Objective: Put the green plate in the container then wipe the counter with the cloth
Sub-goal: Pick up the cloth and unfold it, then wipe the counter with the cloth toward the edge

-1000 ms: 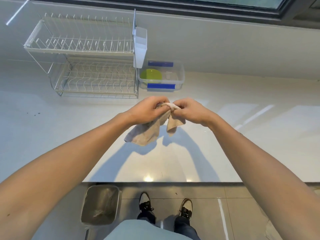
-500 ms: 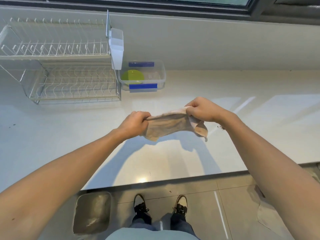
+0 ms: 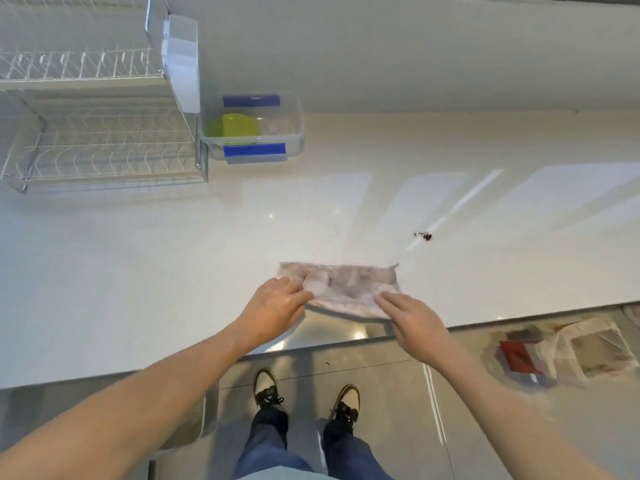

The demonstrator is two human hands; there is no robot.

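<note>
two hands: left hand (image 3: 277,304), right hand (image 3: 414,317) each pinching one cloth (image 3: 341,289) on counter (image 3: 138,265).

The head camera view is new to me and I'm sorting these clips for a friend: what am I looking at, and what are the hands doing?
A person wears a camera on the head, so you look down along both arms to their shoes. The left hand and right hand spread a beige cloth flat near the front edge of the white counter, each pinching a near corner. Further back stands a clear container holding the green plate, beside a wire dish rack. A small dark red spot lies just beyond the cloth, to the right.
</note>
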